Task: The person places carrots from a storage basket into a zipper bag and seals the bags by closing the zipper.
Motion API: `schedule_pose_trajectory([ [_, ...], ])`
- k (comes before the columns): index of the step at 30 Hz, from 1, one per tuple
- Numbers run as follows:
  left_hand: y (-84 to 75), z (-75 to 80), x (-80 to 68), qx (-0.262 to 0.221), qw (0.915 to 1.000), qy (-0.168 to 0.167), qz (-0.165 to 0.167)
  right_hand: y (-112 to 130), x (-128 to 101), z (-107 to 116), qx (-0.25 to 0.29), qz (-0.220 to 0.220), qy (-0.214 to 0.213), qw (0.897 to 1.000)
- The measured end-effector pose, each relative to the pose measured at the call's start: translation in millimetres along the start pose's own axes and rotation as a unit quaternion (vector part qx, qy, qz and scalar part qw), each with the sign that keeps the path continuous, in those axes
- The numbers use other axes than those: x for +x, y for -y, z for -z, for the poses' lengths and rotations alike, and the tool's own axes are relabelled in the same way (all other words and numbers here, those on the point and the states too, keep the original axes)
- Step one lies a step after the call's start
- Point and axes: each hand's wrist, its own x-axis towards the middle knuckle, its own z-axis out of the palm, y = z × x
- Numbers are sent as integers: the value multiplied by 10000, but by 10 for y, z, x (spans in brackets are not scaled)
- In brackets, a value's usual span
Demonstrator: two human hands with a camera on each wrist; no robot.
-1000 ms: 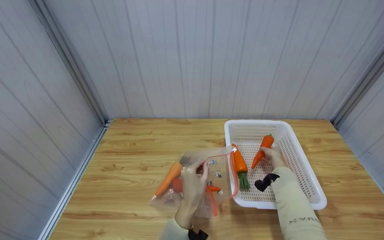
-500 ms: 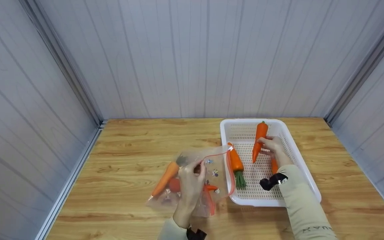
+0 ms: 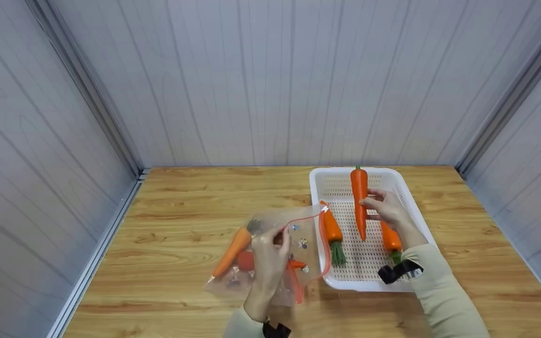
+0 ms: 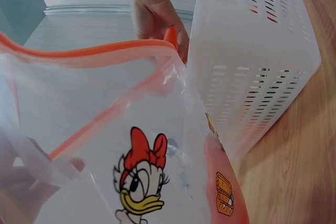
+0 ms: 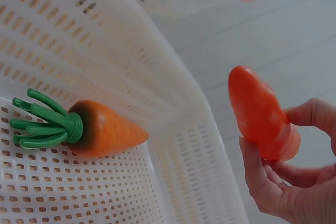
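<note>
Orange plastic carrots are the work pieces, and I count three at the white basket (image 3: 421, 220) and one or more inside the zip bag (image 3: 298, 249).

1. Right hand (image 3: 385, 209): my fingers and thumb are clamped on the raised carrot (image 3: 359, 202), held upright above the basket with its tapered tip pointing down. The right wrist view confirms the pinch on its thick end (image 5: 262, 119).
2. Left hand (image 3: 268, 256): my fingers pinch the upper lip of the bag near its red zip strip (image 4: 100, 51), holding the mouth open toward the basket. The left wrist view shows the opening gaping.
3. Bag contents: one bagged carrot (image 3: 232, 252) lies inside; more orange shapes behind my hand are unclear.
4. Basket contents: two carrots lie on the perforated floor, one by the left wall (image 3: 330, 228) and one under my right wrist (image 3: 389, 237).

Judged status: transfer is partly complete; the held carrot is clear of the basket but not yet at the bag mouth.
</note>
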Motion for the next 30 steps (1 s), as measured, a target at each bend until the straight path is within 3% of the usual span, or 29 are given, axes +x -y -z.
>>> schedule_pose_trajectory([
  [10,-29,1,-22,-9,10000,9,-38,34,-408,-119,-651,450,709,9943],
  [17,-41,-10,-40,32,10000,27,32,38,-677,-164,-709,664,1228,9877],
  [26,-53,-36,-64,26,10000,27,44,52,-975,-250,-1014,966,1889,9720],
  [30,-51,-50,-56,89,9999,-99,-108,21,-1041,-297,-1023,1112,2165,9645],
])
